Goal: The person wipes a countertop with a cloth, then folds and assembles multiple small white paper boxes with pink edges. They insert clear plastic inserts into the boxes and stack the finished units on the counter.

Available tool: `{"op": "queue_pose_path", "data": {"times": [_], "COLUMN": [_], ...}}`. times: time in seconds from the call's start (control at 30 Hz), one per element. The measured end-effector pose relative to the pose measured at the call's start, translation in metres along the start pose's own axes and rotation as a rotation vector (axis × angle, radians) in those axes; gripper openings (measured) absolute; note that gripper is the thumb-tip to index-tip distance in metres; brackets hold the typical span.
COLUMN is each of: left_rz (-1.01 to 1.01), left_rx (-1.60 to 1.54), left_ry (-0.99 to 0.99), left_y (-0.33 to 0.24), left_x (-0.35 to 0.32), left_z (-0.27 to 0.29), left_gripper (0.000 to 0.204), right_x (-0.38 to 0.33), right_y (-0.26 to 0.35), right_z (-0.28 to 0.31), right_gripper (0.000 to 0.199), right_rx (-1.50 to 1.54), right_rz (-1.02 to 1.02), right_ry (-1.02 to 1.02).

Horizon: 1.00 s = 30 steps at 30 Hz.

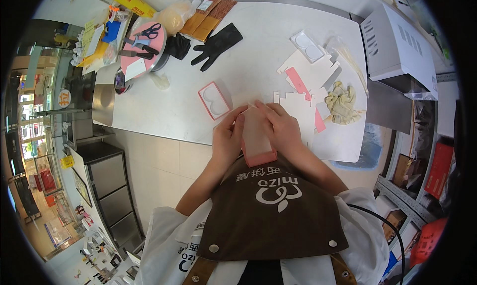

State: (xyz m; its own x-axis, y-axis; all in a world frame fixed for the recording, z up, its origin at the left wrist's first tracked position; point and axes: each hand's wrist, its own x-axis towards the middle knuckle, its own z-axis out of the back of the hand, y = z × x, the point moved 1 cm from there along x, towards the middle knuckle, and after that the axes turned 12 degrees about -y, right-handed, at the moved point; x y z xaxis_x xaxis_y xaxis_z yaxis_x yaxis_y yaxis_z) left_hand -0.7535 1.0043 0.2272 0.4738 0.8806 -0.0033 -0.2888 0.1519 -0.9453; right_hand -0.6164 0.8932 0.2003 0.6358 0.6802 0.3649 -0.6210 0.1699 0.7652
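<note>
Close to my body, over the table's near edge, both hands hold a small pink box (258,136) with a frosted, see-through panel. My left hand (228,137) grips its left side, thumb along the edge. My right hand (283,127) is closed on the right side, its fingertips meeting the left ones at the far end. Just beyond the left hand lies a pink-edged box (214,100) with a white insert that has two round hollows. To the right of my hands are flat white box blanks (295,108) with pink strips (298,82).
A white two-hollow tray (307,46) rests on the blanks, beside a crumpled pale cloth (342,104). Black gloves (217,45) lie farther back. At the left, a pink turntable (144,51) carries scissors and knives. A white microwave-like appliance (397,46) stands at right.
</note>
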Motion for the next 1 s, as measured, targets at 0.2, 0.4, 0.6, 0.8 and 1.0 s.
{"op": "queue_pose_path", "data": {"times": [0.2,0.4,0.6,0.8,1.0], "left_rz": [0.080,-0.044,0.076,0.227,0.218], "left_rx": [0.166,0.014,-0.166,-0.341,-0.320], "left_ry": [0.039,0.027,0.155,0.123,0.232], "left_y": [-0.004,-0.002,-0.002,0.011,0.011], "left_x": [0.001,0.000,0.003,-0.005,0.000], "left_z": [0.007,0.003,0.005,-0.005,0.003], "left_gripper": [0.027,0.027,0.031,0.023,0.018], "right_x": [-0.003,-0.002,-0.008,-0.006,0.000], "right_y": [0.004,0.009,0.001,-0.004,-0.003], "right_z": [0.004,0.012,0.011,0.014,0.023], "right_gripper": [0.049,0.045,0.026,0.014,0.012], "right_rx": [-0.034,0.140,0.473,0.651,0.678], "right_rz": [0.044,-0.039,-0.205,-0.420,-0.479], "right_ry": [0.003,-0.029,-0.061,0.029,0.102]}}
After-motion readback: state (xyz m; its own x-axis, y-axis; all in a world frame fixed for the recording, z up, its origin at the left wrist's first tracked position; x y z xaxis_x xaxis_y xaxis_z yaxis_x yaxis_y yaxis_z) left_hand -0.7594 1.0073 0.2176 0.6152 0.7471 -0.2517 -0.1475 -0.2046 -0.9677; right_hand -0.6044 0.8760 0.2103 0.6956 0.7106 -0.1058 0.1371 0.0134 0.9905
